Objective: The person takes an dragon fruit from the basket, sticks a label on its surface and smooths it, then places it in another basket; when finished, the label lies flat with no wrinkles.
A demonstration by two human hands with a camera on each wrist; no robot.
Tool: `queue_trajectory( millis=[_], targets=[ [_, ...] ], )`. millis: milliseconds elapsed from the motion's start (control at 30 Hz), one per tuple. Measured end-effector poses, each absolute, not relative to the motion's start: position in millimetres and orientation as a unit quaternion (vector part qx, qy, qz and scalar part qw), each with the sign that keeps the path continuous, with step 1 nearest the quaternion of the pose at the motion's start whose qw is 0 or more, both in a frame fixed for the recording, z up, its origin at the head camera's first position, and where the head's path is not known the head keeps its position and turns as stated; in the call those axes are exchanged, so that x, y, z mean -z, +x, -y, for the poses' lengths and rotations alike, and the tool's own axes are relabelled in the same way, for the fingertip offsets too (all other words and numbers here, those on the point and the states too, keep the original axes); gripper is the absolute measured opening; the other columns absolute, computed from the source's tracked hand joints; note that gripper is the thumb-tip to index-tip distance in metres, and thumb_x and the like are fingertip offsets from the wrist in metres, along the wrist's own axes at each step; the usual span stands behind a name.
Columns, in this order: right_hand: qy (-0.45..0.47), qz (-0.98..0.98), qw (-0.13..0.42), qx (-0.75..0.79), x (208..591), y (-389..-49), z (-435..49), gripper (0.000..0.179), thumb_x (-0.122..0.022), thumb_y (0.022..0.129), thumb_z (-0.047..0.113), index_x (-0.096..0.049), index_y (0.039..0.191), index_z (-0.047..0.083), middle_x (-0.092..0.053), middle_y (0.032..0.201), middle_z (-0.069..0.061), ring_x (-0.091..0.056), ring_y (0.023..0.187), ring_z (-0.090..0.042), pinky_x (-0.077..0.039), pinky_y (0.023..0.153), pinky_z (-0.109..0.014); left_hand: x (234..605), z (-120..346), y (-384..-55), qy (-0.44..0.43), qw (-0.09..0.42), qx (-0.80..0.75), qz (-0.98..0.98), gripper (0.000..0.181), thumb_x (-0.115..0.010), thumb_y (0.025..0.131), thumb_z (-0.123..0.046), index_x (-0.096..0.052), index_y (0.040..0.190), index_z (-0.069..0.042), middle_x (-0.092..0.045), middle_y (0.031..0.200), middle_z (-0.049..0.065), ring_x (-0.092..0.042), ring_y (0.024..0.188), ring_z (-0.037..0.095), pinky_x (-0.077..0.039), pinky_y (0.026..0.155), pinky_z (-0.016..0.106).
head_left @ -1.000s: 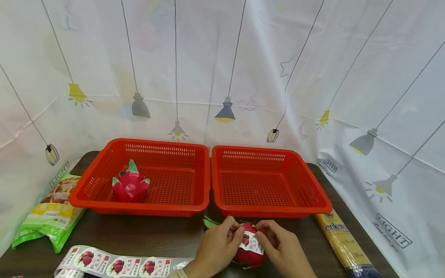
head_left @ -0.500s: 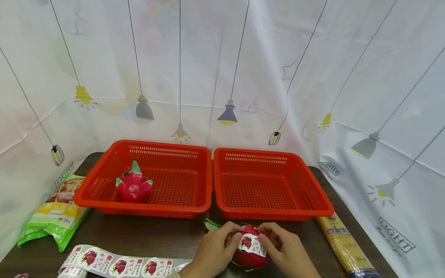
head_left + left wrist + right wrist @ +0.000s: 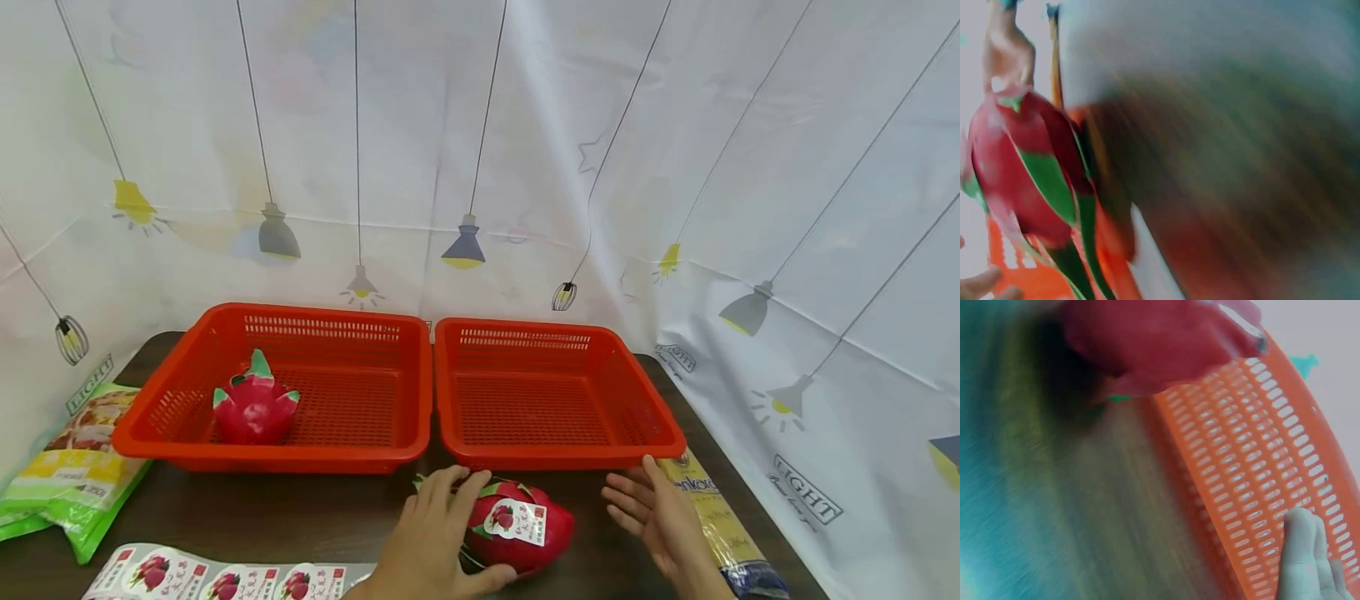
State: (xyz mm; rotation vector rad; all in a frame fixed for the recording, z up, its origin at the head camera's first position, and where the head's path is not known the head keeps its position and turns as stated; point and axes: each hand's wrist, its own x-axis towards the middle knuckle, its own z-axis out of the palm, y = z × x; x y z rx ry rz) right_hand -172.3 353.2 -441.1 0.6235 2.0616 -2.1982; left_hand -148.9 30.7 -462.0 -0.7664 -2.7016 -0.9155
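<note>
Leftmost I see the left hand (image 3: 427,542), fingers spread and loosely bent about the leafy end of the dragon fruit (image 3: 517,553) — whether they touch it, I can't tell. The fruit lies on the counter (image 3: 330,512), on the near side of the right red basket (image 3: 555,457), its long axis running roughly left to right, a white sticker (image 3: 516,521) on top. Past its rounded end, the right hand (image 3: 656,512) stands apart, fingers extended, holding nothing — so my left is nearer.

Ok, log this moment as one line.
left hand: beside labelled dragon fruit, contact unclear | right hand: apart from labelled dragon fruit | second dragon fruit: in left basket | label strip: on table
</note>
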Motion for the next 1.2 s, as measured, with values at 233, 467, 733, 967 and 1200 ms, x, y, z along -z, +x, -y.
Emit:
queue_trajectory(
  millis=[233,467,733,967,1200],
  targets=[
    [0.209,-0.584,0.022,0.784,440,-183,-362,0.044,-0.034,0.107,0.055,-0.027,0.133,0.020,-0.075,0.090,0.013,-0.074,0.092,-0.006,-0.060,0.086,-0.025,459,-51,-148,-0.277,0.054,0.180,0.942,0.117,-0.076,0.069,-0.080,-0.031,0.157,-0.017,-0.044,0.153,0.019,-0.050,0.131,0.040,-0.055,0.083,0.059],
    [0.195,-0.560,0.002,0.805,438,-185,-365,0.021,-0.037,0.109,0.043,-0.034,0.119,0.024,-0.075,0.088,0.010,-0.075,0.090,-0.006,-0.060,0.083,-0.024,464,-59,-153,-0.276,0.110,0.163,0.941,0.113,-0.085,0.064,-0.071,-0.039,0.148,-0.013,-0.059,0.135,0.012,-0.058,0.115,0.033,-0.055,0.067,0.046],
    [0.147,-0.565,-0.025,0.812,443,-186,-366,0.021,-0.044,0.109,0.039,-0.043,0.105,0.019,-0.077,0.090,0.006,-0.077,0.091,-0.010,-0.061,0.084,-0.027,464,-60,-155,-0.292,0.133,0.194,0.927,0.100,-0.091,0.059,-0.061,-0.045,0.135,-0.016,-0.062,0.127,0.006,-0.059,0.111,0.031,-0.058,0.063,0.040],
    [0.139,-0.551,-0.036,0.822,444,-186,-364,0.019,-0.044,0.109,0.034,-0.042,0.102,0.016,-0.077,0.089,0.003,-0.077,0.090,-0.011,-0.061,0.083,-0.026,456,-56,-152,-0.305,0.060,0.219,0.925,0.097,-0.088,0.065,-0.065,-0.044,0.136,-0.017,-0.062,0.131,0.001,-0.059,0.113,0.030,-0.059,0.062,0.039],
    [0.137,-0.557,-0.043,0.818,446,-185,-362,0.020,-0.044,0.109,0.034,-0.042,0.104,0.015,-0.077,0.088,0.004,-0.077,0.089,-0.010,-0.061,0.082,-0.026,401,-55,-136,-0.343,0.040,0.223,0.912,0.086,-0.071,0.077,-0.075,-0.041,0.140,-0.024,-0.056,0.134,-0.010,-0.056,0.110,0.019,-0.050,0.054,0.029]
  ],
)
